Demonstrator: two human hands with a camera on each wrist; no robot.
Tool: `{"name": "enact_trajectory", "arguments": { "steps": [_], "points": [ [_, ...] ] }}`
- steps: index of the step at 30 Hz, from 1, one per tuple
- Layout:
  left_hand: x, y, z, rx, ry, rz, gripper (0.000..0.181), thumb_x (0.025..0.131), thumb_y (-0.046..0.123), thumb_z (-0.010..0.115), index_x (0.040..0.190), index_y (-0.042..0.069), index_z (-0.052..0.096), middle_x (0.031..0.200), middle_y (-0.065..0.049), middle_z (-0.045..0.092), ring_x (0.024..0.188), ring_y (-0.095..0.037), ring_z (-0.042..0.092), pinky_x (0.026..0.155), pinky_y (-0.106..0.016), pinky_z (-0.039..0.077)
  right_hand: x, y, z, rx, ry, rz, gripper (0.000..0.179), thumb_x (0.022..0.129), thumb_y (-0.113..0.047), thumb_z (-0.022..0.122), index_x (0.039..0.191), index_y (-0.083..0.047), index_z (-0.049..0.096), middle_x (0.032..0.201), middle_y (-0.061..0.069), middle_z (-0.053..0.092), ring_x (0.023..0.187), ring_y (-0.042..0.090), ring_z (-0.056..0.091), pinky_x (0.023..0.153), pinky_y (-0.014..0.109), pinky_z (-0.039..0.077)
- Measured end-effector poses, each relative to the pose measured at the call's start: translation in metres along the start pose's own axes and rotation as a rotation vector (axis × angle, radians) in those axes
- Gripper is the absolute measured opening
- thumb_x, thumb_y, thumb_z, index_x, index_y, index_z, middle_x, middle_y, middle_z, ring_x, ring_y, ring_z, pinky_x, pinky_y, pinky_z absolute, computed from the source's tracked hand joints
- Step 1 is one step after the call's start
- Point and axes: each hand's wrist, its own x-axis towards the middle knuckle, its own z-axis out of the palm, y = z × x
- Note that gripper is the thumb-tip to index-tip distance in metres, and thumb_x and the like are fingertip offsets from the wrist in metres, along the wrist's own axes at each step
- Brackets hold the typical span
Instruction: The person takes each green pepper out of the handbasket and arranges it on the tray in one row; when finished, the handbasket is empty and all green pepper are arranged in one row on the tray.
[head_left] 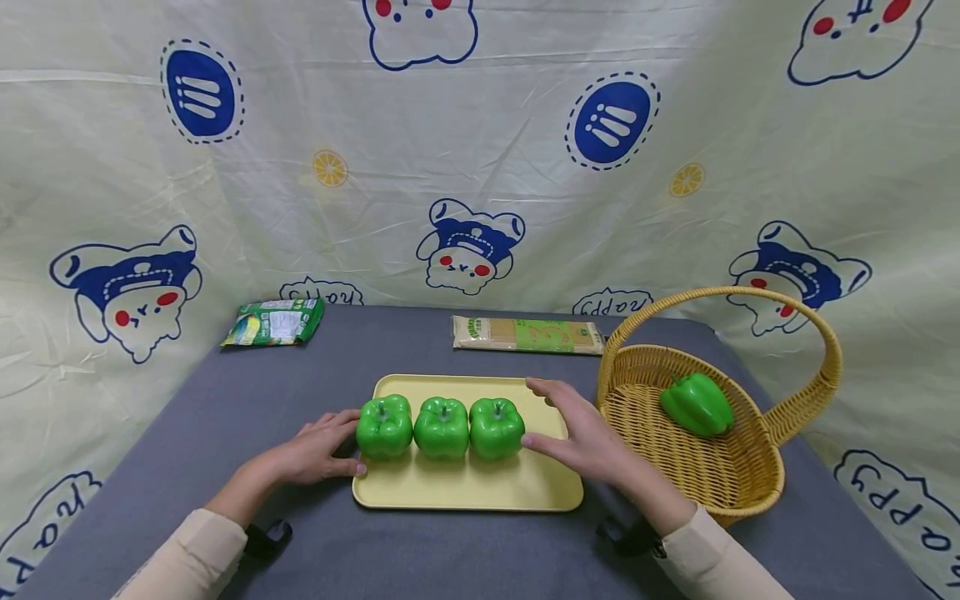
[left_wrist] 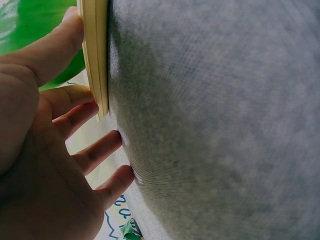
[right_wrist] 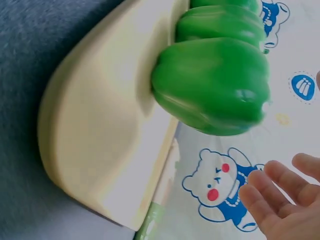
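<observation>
Three green bell peppers stand in a row on a pale yellow tray (head_left: 465, 492): a left one (head_left: 384, 427), a middle one (head_left: 442, 428) and a right one (head_left: 497, 428). My left hand (head_left: 318, 450) is at the tray's left edge, beside the left pepper. In the left wrist view its thumb (left_wrist: 60, 45) lies at the tray rim (left_wrist: 95, 55), and the loosely extended fingers fan out past the rim. My right hand (head_left: 581, 433) hovers over the tray's right end with fingers spread, holding nothing. Its thumb overlaps the right pepper's edge in the head view.
A wicker basket (head_left: 660, 467) with a tall handle stands at the right, another green bell pepper (head_left: 697, 404) inside. Behind the tray lies a long packet (head_left: 525, 335) with a green label. A green snack bag (head_left: 276, 322) lies at the back left of the grey-covered table (head_left: 315, 550).
</observation>
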Motion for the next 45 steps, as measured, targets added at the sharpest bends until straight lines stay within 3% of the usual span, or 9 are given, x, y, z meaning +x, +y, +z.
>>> {"name": "enact_trajectory", "arguments": {
  "steps": [10, 26, 35, 40, 45],
  "points": [
    [0.000, 0.000, 0.000, -0.004, 0.001, 0.001, 0.075, 0.085, 0.043, 0.067, 0.141, 0.002, 0.040, 0.146, -0.017, 0.037, 0.132, -0.041, 0.033, 0.100, -0.067, 0.024, -0.007, -0.007, -0.028, -0.052, 0.030, 0.060, 0.070, 0.082, -0.036, 0.072, 0.140, -0.010, 0.043, 0.135, 0.011, 0.051, 0.124, 0.029, 0.050, 0.096, 0.051, 0.043],
    [0.000, 0.000, 0.000, 0.001, 0.002, 0.005, 0.075, 0.085, 0.044, 0.066, 0.142, 0.002, 0.040, 0.146, -0.017, 0.037, 0.132, -0.041, 0.033, 0.100, -0.067, 0.024, -0.017, 0.003, -0.064, -0.184, 0.186, -0.042, 0.057, 0.078, -0.018, 0.078, 0.129, -0.007, 0.055, 0.124, 0.009, 0.059, 0.115, 0.024, 0.054, 0.090, 0.043, 0.045],
    [0.001, -0.001, 0.001, -0.005, 0.002, -0.004, 0.075, 0.084, 0.044, 0.067, 0.141, 0.002, 0.040, 0.147, -0.016, 0.037, 0.132, -0.041, 0.033, 0.100, -0.069, 0.022, -0.020, 0.011, -0.083, -0.229, 0.207, 0.009, 0.054, 0.080, -0.021, 0.076, 0.129, -0.009, 0.055, 0.122, 0.007, 0.060, 0.112, 0.022, 0.055, 0.088, 0.042, 0.045],
    [0.001, -0.002, 0.001, -0.005, 0.000, -0.006, 0.076, 0.084, 0.044, 0.067, 0.141, 0.002, 0.040, 0.147, -0.016, 0.037, 0.133, -0.041, 0.033, 0.101, -0.070, 0.021, -0.021, 0.018, -0.090, -0.246, 0.224, 0.020, 0.052, 0.080, -0.022, 0.075, 0.127, -0.008, 0.056, 0.120, 0.006, 0.061, 0.109, 0.022, 0.055, 0.085, 0.034, 0.043],
    [0.001, -0.002, 0.001, -0.008, -0.001, -0.007, 0.075, 0.084, 0.044, 0.067, 0.141, 0.003, 0.040, 0.147, -0.016, 0.037, 0.133, -0.041, 0.032, 0.101, -0.070, 0.020, -0.021, 0.023, -0.096, -0.252, 0.239, 0.038, 0.050, 0.082, -0.022, 0.074, 0.127, -0.008, 0.056, 0.118, 0.008, 0.061, 0.109, 0.023, 0.054, 0.083, 0.039, 0.044]
  ]
}}
